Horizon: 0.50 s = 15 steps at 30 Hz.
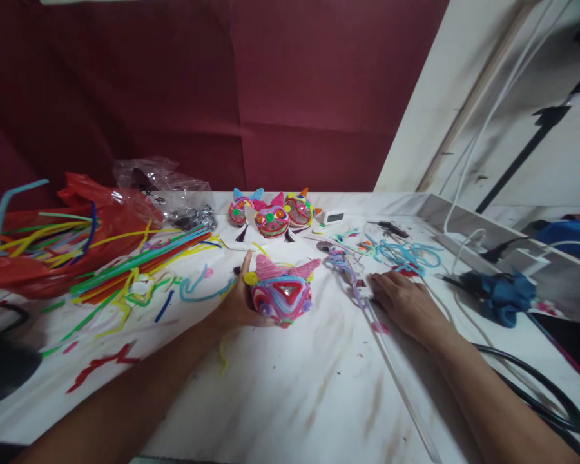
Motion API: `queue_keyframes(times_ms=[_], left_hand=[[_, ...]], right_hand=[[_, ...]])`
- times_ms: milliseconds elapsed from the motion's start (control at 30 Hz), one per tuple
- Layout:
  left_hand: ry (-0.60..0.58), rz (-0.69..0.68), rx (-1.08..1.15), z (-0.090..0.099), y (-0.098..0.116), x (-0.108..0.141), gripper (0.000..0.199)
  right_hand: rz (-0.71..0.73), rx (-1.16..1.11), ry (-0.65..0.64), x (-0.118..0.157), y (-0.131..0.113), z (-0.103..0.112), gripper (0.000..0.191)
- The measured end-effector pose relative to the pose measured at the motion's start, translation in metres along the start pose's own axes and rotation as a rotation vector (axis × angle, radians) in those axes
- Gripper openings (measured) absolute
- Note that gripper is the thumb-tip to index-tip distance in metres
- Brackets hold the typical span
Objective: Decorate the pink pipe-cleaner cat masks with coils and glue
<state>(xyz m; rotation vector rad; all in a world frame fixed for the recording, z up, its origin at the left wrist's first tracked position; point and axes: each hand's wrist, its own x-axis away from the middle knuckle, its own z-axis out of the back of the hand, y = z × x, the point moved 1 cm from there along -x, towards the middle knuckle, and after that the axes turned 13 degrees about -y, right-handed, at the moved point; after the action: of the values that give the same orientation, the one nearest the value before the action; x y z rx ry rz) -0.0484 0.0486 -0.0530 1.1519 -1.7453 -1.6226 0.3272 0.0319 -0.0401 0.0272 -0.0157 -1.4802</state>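
Nearest, a clear rod (401, 380) ran slantwise over the white marbled table (328, 403), and a twisted red strip (101, 366) lay well to the left; beyond these, near the middle, the left hand (236, 301) gripped a pink-eared animal head (283, 296) by its left side, thumb raised beside one ear; whether the head's base touched the table could not be told; the right hand (406, 301) rested palm down just beside purple fuzzy strands (338, 260), though whether it held anything could not be told; farther off, a tangle of blue strands (396, 251) lay past that hand, while bundled coloured strips (140, 264) lay leftward near a red plastic bag (109, 201); at the back stood three more animal heads (272, 220), with a small display (334, 218) just to their right; behind everything hung a maroon sheet (241, 96).
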Motion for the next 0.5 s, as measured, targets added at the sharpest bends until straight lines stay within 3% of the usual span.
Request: queue_keyframes(times_ms=[300, 500], left_hand=[[-0.014, -0.009, -0.074, 0.006, -0.008, -0.005, 0.17], [-0.033, -0.036, -0.039, 0.007, -0.013, -0.002, 0.164]], right_hand=[[-0.023, 0.009, -0.067, 0.001, -0.006, 0.009, 0.04], [0.001, 0.031, -0.01, 0.001, -0.001, 0.0, 0.034]])
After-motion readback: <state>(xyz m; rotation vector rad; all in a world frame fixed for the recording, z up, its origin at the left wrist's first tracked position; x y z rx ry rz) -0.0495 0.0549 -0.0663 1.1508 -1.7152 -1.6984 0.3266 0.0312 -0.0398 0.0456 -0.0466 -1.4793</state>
